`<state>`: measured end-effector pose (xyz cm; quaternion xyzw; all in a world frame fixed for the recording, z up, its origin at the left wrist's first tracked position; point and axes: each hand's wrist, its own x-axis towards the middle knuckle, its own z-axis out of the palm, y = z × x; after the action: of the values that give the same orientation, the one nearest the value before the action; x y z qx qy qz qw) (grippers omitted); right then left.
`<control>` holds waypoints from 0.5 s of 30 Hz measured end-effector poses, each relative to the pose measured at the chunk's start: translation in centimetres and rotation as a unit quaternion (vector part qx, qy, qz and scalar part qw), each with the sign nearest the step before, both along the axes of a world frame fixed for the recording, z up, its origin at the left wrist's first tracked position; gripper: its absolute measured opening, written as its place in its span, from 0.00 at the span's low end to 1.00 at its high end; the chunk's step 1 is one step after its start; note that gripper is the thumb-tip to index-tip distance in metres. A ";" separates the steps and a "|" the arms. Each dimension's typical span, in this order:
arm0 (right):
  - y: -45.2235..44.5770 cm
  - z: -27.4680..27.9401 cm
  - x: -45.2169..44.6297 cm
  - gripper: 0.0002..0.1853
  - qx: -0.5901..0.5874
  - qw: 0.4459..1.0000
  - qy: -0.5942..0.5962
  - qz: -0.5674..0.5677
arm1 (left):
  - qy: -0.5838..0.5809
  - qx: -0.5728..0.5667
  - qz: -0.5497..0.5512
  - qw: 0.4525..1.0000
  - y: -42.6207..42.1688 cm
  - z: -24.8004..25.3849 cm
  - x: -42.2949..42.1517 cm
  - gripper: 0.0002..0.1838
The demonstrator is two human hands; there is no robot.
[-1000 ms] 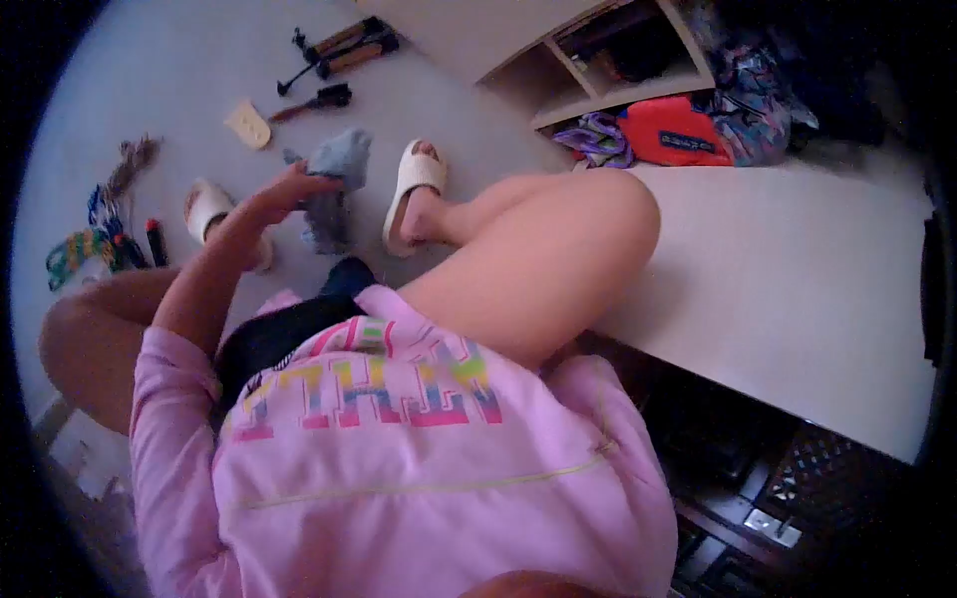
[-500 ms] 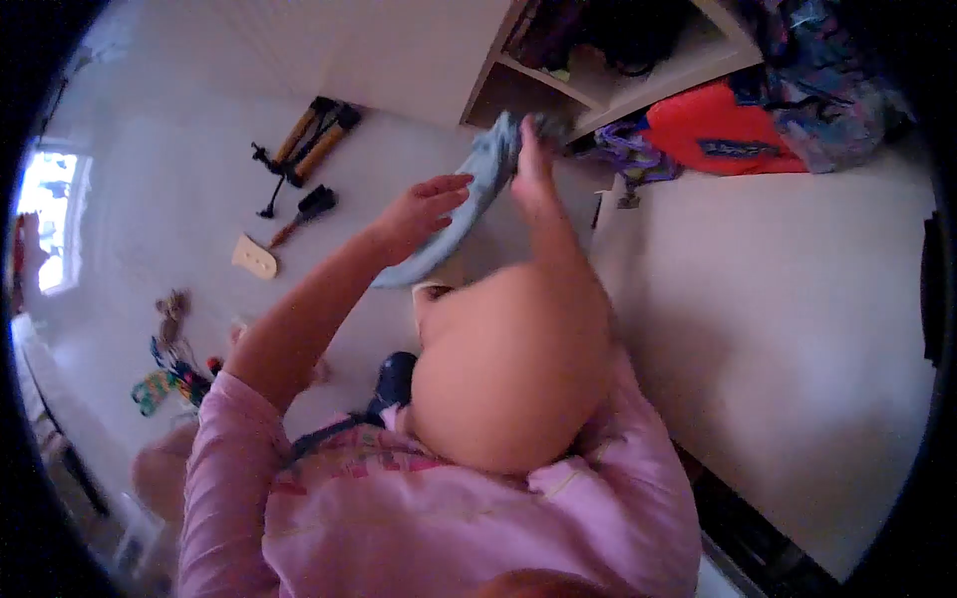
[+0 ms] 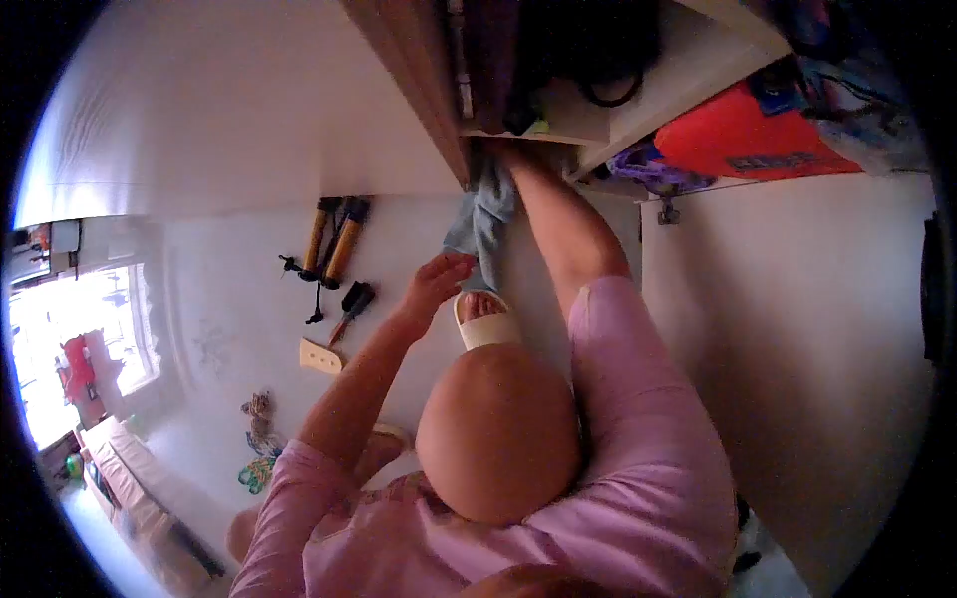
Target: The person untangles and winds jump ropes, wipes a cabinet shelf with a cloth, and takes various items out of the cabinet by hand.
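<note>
A grey-blue cloth (image 3: 483, 224) hangs out of the lower compartment of the cabinet (image 3: 588, 130), down toward the floor near my foot. My right hand (image 3: 498, 155) is inside that compartment at the cloth's upper end, closed on it; shadow and the cabinet edge partly hide its fingers. My left hand (image 3: 437, 287) is beside the cloth's lower edge with fingers stretched out, holding nothing. Whether its fingertips touch the cloth I cannot tell.
My foot in a cream sandal (image 3: 486, 324) is below the cloth. On the floor at left lie a yellow-and-black pump (image 3: 342, 244), a dark brush (image 3: 353, 303), a cream plate with holes (image 3: 320, 356) and tangled cords (image 3: 259, 473). A red bag (image 3: 743, 135) is at right.
My right hand has carried the cloth's upper end into the lower compartment. My left hand has come away from the cloth's middle. The view has moved closer to the cabinet.
</note>
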<state>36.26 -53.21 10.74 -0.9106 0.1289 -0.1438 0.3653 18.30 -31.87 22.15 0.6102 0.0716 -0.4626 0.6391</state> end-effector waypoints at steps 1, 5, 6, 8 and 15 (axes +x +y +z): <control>-0.1 0.1 -0.5 0.16 0.026 1.000 0.014 0.010 | -0.011 -0.001 -0.014 1.000 -0.6 0.2 0.6 0.18; 0.3 -0.1 -5.7 0.14 0.050 0.993 0.051 0.096 | -0.036 -0.040 -0.015 0.998 -2.0 1.0 0.5 0.18; 0.2 0.1 -8.1 0.13 -0.021 0.990 0.030 0.139 | -0.037 -0.046 -0.011 0.998 -2.2 1.0 0.4 0.17; -0.4 0.6 -12.7 0.13 -0.134 0.959 -0.021 0.248 | -0.039 -0.052 -0.002 0.998 -2.0 0.6 -0.2 0.16; -0.4 7.0 -13.1 0.15 0.134 0.987 -0.038 -0.084 | 0.014 -0.002 0.048 0.999 1.3 -0.3 -2.5 0.14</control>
<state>23.15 -53.57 17.71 -0.8331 0.2092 -0.1903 0.4754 15.79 -30.54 21.89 0.5986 0.1091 -0.4395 0.6608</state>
